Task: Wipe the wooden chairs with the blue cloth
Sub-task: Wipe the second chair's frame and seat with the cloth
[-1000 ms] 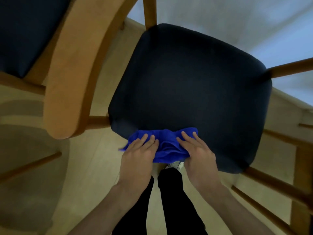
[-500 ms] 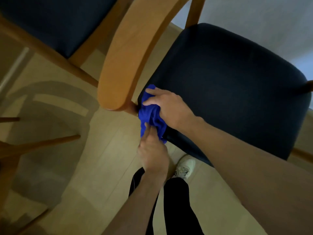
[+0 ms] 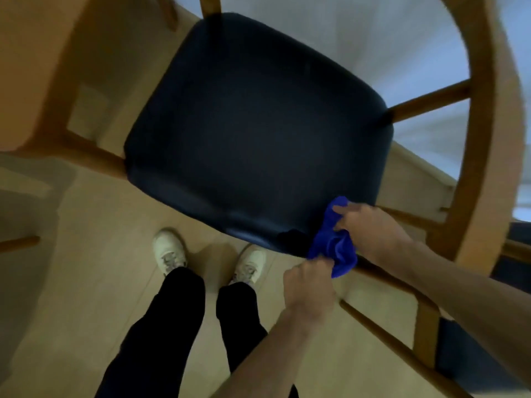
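Dark seat lies open — curved armrest hems its right.

Pretty dim indoors, w/ pale light off the wall at top. Whole frame's motion-blurred, esp the edges. Wide-angle bends the chair frame at right.

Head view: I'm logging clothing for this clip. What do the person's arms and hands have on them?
Nothing: the left hand and right hand are bare, without gloves; no rings or watch show in the blur. Both forearms are uncovered, with no sleeves in view.
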{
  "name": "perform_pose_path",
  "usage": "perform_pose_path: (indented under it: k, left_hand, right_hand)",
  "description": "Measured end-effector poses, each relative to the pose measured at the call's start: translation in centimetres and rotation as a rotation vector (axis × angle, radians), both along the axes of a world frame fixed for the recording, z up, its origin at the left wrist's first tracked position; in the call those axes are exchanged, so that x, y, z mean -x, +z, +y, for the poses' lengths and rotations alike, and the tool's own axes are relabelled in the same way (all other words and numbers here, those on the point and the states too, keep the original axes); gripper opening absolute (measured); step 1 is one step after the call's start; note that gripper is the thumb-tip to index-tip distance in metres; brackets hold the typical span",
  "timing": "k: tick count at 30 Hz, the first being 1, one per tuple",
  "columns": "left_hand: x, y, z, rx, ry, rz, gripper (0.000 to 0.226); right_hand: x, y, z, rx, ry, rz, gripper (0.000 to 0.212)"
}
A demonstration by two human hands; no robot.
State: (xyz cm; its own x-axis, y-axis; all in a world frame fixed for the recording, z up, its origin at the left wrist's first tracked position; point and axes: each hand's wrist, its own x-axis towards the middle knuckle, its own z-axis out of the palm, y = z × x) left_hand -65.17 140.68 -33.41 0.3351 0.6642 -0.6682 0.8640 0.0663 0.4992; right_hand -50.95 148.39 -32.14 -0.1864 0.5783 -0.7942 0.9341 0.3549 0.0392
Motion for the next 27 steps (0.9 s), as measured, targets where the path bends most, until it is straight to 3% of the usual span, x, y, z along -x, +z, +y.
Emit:
perform_pose_path:
  k: [2,4,6,9,12,15,18,20,23,25,27]
  left_hand:
    - [1.1,1.7,2.3,0.011,-0.039,-0.092,0.014]
    - [3.8,3.7,4.8,-0.126,0.027,-0.103,0.014]
    - [8.3,6.6,7.8,-0.254,0.224,-0.165,0.018]
    - [16.9,11.5,12.8,-0.323,0.582,-0.288,0.018]
    - [25.1,16.3,17.1,-0.413,0.808,-0.321,0.019]
    - [31.3,18.4,21.5,-0.684,0.783,-0.167,0.027]
    - [35.0,16.4,24.6,-0.817,0.734,0.119,0.051]
    - [35.6,13.7,25.1,-0.638,0.669,0.109,0.069]
    - [33.8,10.7,24.1,-0.18,0.678,-0.264,0.086]
    - [32.7,10.1,24.2,-0.122,0.739,-0.374,0.081]
    - [32.3,10.2,25.4,-0.122,0.785,-0.356,0.081]
  right_hand:
    - [-0.2,1.8,-0.2,-0.017,-0.016,-0.044,0.028]
    - [0.6,3.9,0.9,-0.088,-0.102,0.021,0.032]
    - [3.0,6.9,3.8,-0.199,-0.237,0.203,0.035]
    - [9.2,12.7,10.5,-0.268,-0.445,0.552,0.022]
    - [16.0,17.1,17.3,-0.294,-0.537,0.769,0.015]
    - [22.1,17.5,21.6,-0.161,-0.676,0.883,0.02]
    - [26.9,14.9,22.8,-0.048,-0.922,0.858,0.043]
    - [29.4,13.0,22.0,-0.099,-1.036,0.771,0.06]
    - [31.3,11.2,20.5,-0.271,-1.214,0.846,0.055]
    - [31.7,10.5,20.0,-0.282,-1.318,0.927,0.05]
    - [31.8,10.0,19.9,-0.198,-1.446,0.971,0.052]
